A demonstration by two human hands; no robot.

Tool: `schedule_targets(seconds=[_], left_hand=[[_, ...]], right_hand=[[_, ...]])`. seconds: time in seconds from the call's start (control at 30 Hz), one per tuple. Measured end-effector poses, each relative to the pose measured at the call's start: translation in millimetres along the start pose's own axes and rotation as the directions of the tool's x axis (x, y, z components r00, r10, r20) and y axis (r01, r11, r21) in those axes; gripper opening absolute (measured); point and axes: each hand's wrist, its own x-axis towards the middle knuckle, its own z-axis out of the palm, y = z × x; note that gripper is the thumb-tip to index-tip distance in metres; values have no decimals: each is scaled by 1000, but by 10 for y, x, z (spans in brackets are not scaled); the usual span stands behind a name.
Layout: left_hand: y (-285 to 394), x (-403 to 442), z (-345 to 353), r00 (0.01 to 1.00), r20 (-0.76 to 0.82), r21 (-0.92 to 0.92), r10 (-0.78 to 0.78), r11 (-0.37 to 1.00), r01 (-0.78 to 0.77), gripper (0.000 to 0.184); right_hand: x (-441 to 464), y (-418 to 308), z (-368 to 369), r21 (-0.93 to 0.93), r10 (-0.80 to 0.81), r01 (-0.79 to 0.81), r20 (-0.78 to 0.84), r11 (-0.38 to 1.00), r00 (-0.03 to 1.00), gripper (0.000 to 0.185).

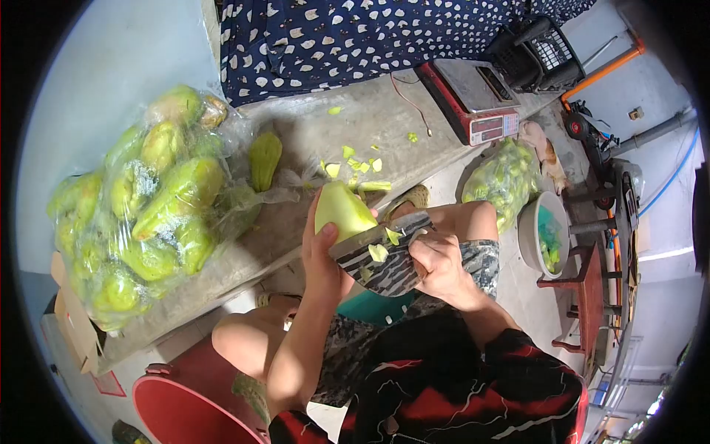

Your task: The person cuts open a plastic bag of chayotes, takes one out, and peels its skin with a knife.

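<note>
My left hand (pixel 325 260) is wrapped round a pale, peeled green papaya (pixel 342 213), thumb on its near side. In my right hand (pixel 438 265) is a broad-bladed knife (pixel 388 255), its fingers closed at the handle end. The wide blade looks striped dark and light, and its upper edge lies close against the papaya's lower side; whether it touches I cannot tell. Bits of peel (pixel 378 253) cling to the blade. More peel scraps (pixel 355 164) lie on the concrete ledge (pixel 310 126) beyond. An unpeeled papaya (pixel 265 160) rests there too.
A clear bag of papayas (pixel 163 214) fills the ledge's left. A scale (pixel 473 96) and black basket (pixel 536 53) are at the far right. Below are a green-filled bag (pixel 504 177), white bucket (pixel 543 233), red tub (pixel 185 407), wooden stool (pixel 580 296), and a teal container (pixel 377 309) between my legs.
</note>
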Motion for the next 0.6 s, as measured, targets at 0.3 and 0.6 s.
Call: schedule_targets(seconds=[0.3, 0.6], left_hand=[[6, -33, 16, 990, -12, 150, 141, 979, -138, 84], [45, -63, 28, 990, 141, 164, 22, 985, -45, 89]], right_hand=[[-173, 225, 26, -116, 318, -311, 48, 943, 947, 25], [39, -84, -180, 60, 38, -42, 66, 997, 997, 25]])
